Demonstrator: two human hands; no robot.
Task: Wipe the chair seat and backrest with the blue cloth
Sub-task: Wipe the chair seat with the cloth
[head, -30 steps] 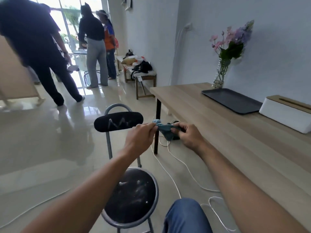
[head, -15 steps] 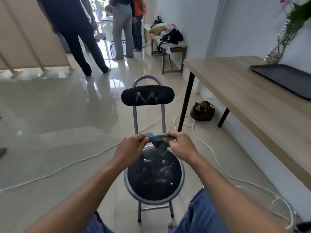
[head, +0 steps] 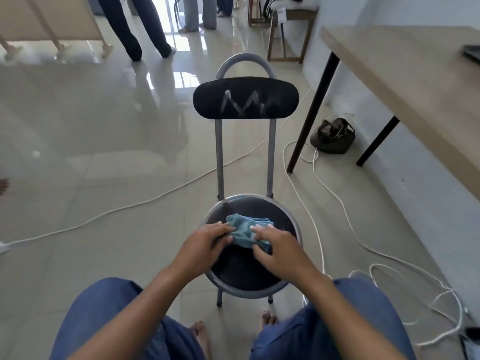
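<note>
A grey metal chair stands right in front of me. Its round black seat is below my hands, and its black backrest carries white zigzag smears. The blue cloth lies bunched on the far half of the seat. My left hand pinches the cloth's left edge. My right hand presses on its right side with the fingers curled over it. My hands and the cloth hide the middle of the seat.
A wooden table with black legs stands at the right. A dark bag lies under it. White cables trail over the tiled floor on both sides. People's legs stand at the back. A wooden bench is beyond.
My view has tilted down and closed in on the chair. Both hands have brought the cloth down from the air onto the seat.
</note>
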